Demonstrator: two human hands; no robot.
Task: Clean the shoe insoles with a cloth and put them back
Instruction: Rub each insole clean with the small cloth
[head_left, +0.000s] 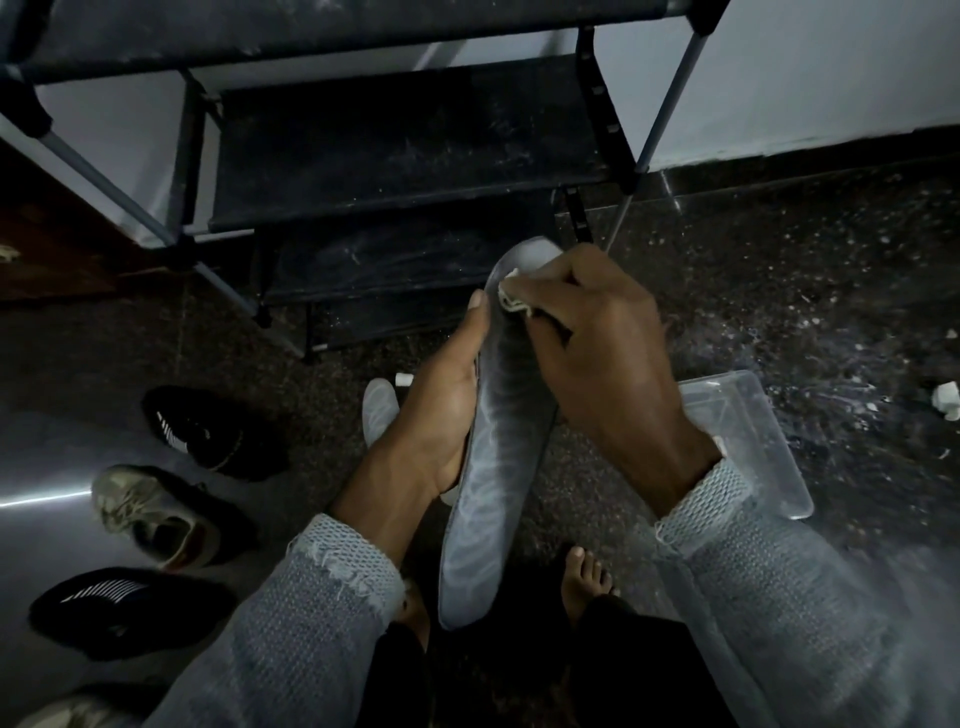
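A long grey insole (493, 467) stands nearly upright in the middle of the head view. My left hand (441, 410) holds it from the left side, thumb along its edge. My right hand (592, 353) grips a small pale cloth (511, 299) and presses it against the insole's upper end. Most of the cloth is hidden inside my fist. A second pale insole (378, 410) lies on the floor behind my left wrist.
A black shoe rack (395, 156) with metal poles stands ahead. Two black shoes (208, 434) (119, 608) and a tan sneaker (156, 514) lie on the floor at left. A clear plastic container (753, 447) sits at right. My bare feet (587, 577) are below.
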